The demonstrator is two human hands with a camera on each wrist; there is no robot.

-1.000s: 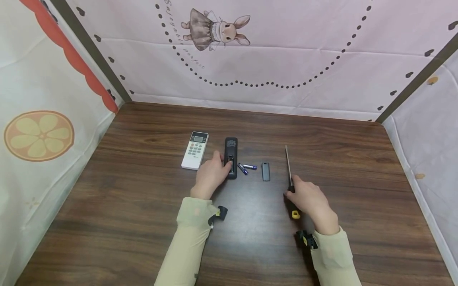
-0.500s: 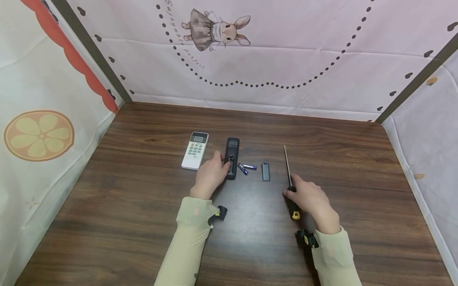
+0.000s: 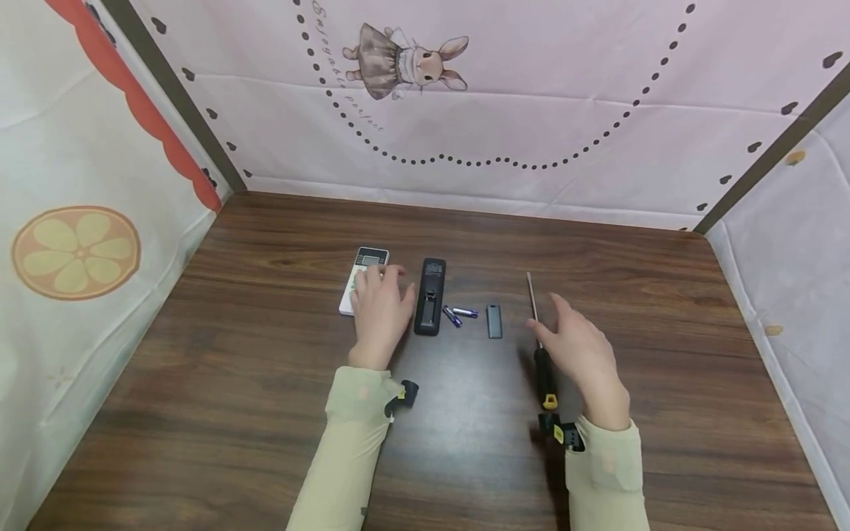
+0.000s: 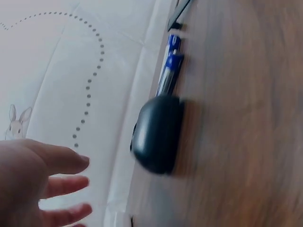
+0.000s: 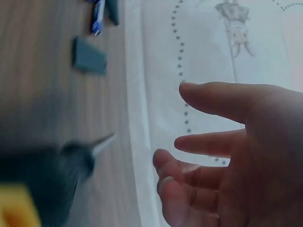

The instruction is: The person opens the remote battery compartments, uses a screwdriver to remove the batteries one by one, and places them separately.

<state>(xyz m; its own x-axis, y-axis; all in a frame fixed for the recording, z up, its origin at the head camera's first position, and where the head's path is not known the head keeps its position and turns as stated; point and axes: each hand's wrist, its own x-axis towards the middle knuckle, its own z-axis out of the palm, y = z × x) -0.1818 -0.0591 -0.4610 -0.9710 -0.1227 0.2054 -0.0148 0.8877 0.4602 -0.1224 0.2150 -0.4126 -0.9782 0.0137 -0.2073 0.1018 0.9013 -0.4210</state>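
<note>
My left hand (image 3: 381, 317) hovers over the white remote control (image 3: 347, 301) and partly covers it; its fingers are spread and hold nothing. Beside it, the black remote control (image 3: 434, 276) lies back up with its battery compartment uncovered. Two small blue-and-silver batteries (image 3: 465, 313) lie just right of that remote. Further right is the small dark battery cover (image 3: 494, 321). My right hand (image 3: 584, 358) is raised beside the screwdriver (image 3: 544, 376), which has a black handle with a yellow end. In the right wrist view, a gap shows between the right hand (image 5: 265, 151) and the screwdriver handle (image 5: 38, 175).
Everything lies on a brown wood-grain table (image 3: 265, 354). A pink-white printed cloth wall (image 3: 531, 88) rises along the back edge, with further cloth walls at left and right.
My left hand has let go of the black remote and moved left, over the white one. My right hand has released the screwdriver and lifted, its fingers opening. The head view has tilted slightly.
</note>
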